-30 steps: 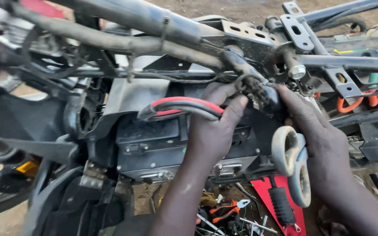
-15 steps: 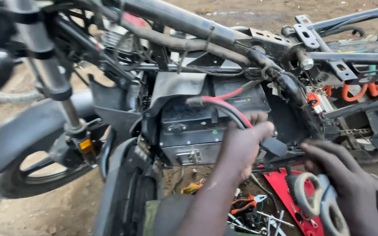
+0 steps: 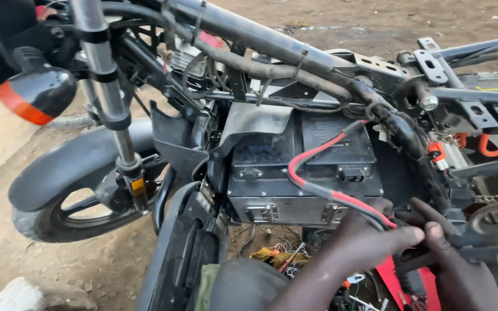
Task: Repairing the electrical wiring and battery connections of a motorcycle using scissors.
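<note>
Red and black cables (image 3: 318, 187) are looping across the front of the dark battery box (image 3: 304, 173) that is sitting in the motorcycle frame (image 3: 260, 43), then running down into the left hand (image 3: 370, 239). That hand's fingers are pinching the cable bundle near its lower end, just below the box. The right hand (image 3: 462, 270) is touching the left, fingers curled over a dark part; whether they are gripping it is hard to tell, since shadow and a blurred scissor handle (image 3: 497, 230) are hiding it. Both forearms are running off the bottom edge. Tools on the ground are mostly covered by the arms.
</note>
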